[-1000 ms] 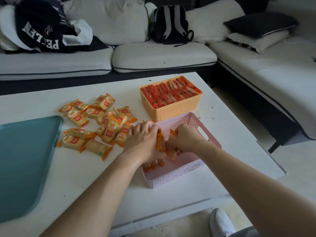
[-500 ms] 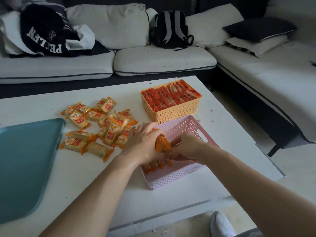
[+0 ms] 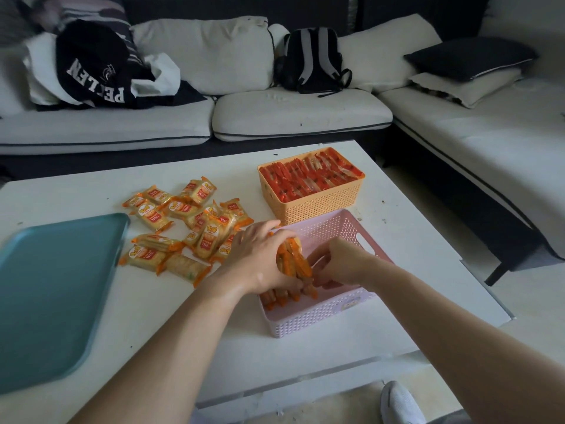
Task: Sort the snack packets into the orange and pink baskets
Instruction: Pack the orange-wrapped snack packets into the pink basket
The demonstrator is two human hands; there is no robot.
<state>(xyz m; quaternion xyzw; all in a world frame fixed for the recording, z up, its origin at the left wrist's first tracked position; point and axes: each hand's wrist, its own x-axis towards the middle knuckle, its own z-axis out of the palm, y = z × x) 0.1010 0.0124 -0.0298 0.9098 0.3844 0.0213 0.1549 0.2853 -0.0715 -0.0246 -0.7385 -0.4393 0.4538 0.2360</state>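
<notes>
The pink basket (image 3: 363, 237) stands on the white table's near right side. Both hands are inside its left end, pressing a row of upright orange-edged snack packets (image 3: 293, 261) between them. My left hand (image 3: 263, 258) clasps the row from the left, my right hand (image 3: 339, 264) holds it from the right. Behind it, touching, the orange basket (image 3: 318, 206) is packed full of red packets (image 3: 308, 175). A loose pile of yellow-orange packets (image 3: 183, 228) lies on the table to the left of the baskets.
A teal tray (image 3: 52, 289) lies at the table's (image 3: 428, 255) left edge. A white sofa with a black backpack (image 3: 308, 59), clothing and cushions wraps the back and right. A white shoe (image 3: 397, 402) shows below the table's front edge.
The camera view has dropped slightly. Both hands have stayed in the pink basket, and the row of packets between them has tilted and been pressed lower and toward the basket's near end.
</notes>
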